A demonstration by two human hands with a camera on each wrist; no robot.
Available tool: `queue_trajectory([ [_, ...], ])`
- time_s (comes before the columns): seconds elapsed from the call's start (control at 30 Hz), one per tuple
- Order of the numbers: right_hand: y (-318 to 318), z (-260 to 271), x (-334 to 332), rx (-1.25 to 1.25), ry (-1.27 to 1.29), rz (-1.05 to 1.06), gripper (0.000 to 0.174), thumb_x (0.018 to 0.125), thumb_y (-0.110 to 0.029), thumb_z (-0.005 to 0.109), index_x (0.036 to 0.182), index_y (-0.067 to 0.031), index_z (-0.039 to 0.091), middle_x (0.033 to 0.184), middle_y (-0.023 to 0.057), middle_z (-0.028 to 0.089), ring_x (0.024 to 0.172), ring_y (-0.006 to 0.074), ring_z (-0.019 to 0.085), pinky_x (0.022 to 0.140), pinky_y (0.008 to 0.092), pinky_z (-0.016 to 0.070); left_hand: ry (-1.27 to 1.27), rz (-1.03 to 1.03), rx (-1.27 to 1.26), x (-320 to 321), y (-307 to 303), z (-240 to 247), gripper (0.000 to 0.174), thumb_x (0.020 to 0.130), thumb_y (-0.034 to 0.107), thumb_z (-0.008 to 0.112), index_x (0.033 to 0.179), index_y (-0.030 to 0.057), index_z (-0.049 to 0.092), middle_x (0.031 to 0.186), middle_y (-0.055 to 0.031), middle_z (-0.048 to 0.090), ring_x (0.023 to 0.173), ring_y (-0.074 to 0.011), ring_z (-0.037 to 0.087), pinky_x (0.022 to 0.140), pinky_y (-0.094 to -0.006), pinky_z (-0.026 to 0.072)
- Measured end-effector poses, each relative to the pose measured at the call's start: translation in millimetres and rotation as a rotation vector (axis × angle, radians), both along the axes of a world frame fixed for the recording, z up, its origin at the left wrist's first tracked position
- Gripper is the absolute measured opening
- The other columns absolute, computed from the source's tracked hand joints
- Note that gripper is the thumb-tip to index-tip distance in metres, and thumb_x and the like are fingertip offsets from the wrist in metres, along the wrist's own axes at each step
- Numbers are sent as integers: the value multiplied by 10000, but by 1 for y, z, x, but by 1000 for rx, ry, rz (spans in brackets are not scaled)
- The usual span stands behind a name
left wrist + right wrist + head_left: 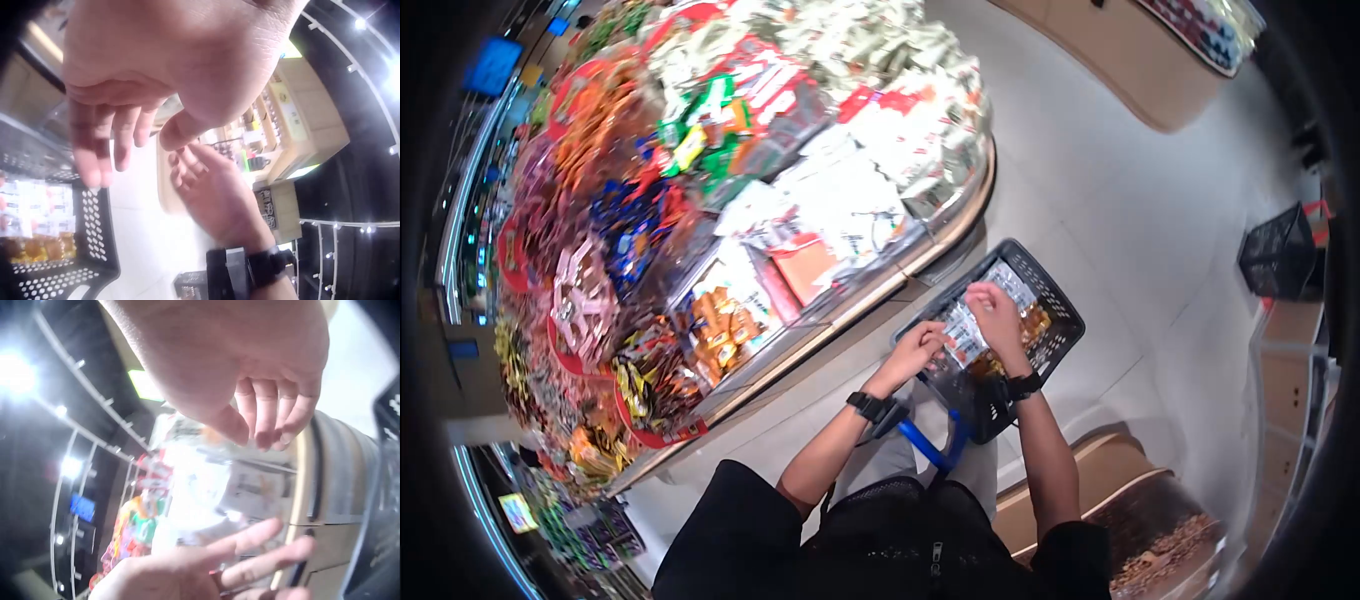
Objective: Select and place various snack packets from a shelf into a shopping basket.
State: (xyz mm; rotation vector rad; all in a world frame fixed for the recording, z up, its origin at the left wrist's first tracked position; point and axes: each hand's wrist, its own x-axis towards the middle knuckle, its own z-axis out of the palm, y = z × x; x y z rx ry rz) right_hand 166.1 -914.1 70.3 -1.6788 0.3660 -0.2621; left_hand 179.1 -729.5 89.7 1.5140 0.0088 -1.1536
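Both my hands hover over a black shopping basket (1057, 296) with blue handles (945, 452). Nothing shows in my left hand (910, 357); its fingers hang loosely bent in the left wrist view, beside the basket's perforated wall (94, 228). My right hand (997, 318) is over the basket's middle, also holding nothing, fingers slightly bent. White packets with red print (963, 338) lie in the basket alongside amber-coloured packets (1036, 326). Each wrist carries a black strapped device. The hands partly hide the basket's contents.
A large display bin (890, 285) heaped with wrapped snacks stands to the left, its wooden edge close to the basket. Another black basket (1272, 255) stands at the right. A wooden stand (1100, 470) with loose brown goods is at lower right. Pale tiled floor (1120, 310) lies between.
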Motion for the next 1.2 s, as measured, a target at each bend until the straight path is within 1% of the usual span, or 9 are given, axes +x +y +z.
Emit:
queue_trajectory([
  [0.2, 103, 94, 79, -694, -504, 488, 248, 738, -18, 619, 984, -20, 583, 937, 130, 579, 901, 287, 546, 783, 364, 440, -107, 154, -94, -37, 122, 65, 302, 956, 167, 459, 1229, 42, 494, 1105, -54, 607, 862, -86, 557, 687, -221, 488],
  [0.4, 176, 84, 106, -1189, 30, 874, 213, 718, -28, 600, 909, -92, 668, 921, 56, 637, 990, 230, 545, 903, 423, 353, -148, 315, -146, -57, 265, 71, 322, 952, 204, 466, 1214, 22, 508, 1078, -70, 623, 860, -106, 587, 709, -246, 489],
  [0.57, 193, 144, 77, -901, -323, 605, 61, 761, -14, 550, 820, -8, 566, 823, 157, 583, 869, 339, 557, 776, 419, 434, -241, 483, -103, -69, 317, 75, 311, 941, 220, 479, 1179, 29, 541, 1073, -70, 624, 870, -130, 594, 726, -256, 484],
  [0.73, 252, 213, 25, -736, -323, 703, 116, 842, -83, 564, 878, 27, 556, 767, 189, 562, 722, 387, 540, 643, 399, 453, -508, 712, -129, -55, 310, 90, 286, 935, 191, 524, 1175, 37, 543, 1034, -71, 635, 877, -118, 592, 746, -259, 487],
  [0.83, 259, 229, 12, -626, -248, 893, 135, 839, -112, 569, 876, 13, 603, 771, 166, 620, 705, 337, 600, 655, 378, 477, -491, 540, -273, -31, 280, 111, 296, 932, 178, 535, 1166, -3, 534, 1035, -82, 628, 904, -110, 590, 782, -256, 485],
  [0.93, 261, 216, 12, -248, -207, 609, 183, 828, -109, 646, 954, 24, 657, 839, 128, 679, 746, 146, 636, 690, 276, 491, -341, 536, -340, -29, 271, 136, 300, 929, 168, 544, 1150, -33, 529, 1050, -90, 620, 935, -106, 587, 812, -247, 476],
  [1.03, 260, 205, 12, -196, -243, 575, 218, 838, -114, 651, 998, 32, 631, 876, 105, 673, 783, 121, 623, 699, 250, 495, -385, 564, -357, -32, 259, 142, 275, 931, 162, 541, 1133, -25, 536, 1010, -78, 628, 902, -83, 587, 782, -219, 471],
  [1.1, 272, 191, 12, 340, -334, 307, 284, 850, -114, 646, 1081, 39, 580, 942, 101, 649, 849, 111, 609, 728, 227, 492, -470, 595, -313, -29, 256, 145, 249, 935, 160, 533, 1108, -19, 540, 966, -59, 638, 861, -71, 594, 754, -202, 477],
  [1.2, 266, 183, 0, 571, -194, 324, 330, 855, -116, 646, 1126, 36, 537, 990, 98, 623, 889, 106, 595, 750, 212, 486, -422, 836, -459, -27, 243, 145, 239, 935, 164, 534, 1096, -13, 545, 945, -41, 637, 768, -42, 574, 663, -176, 462],
])
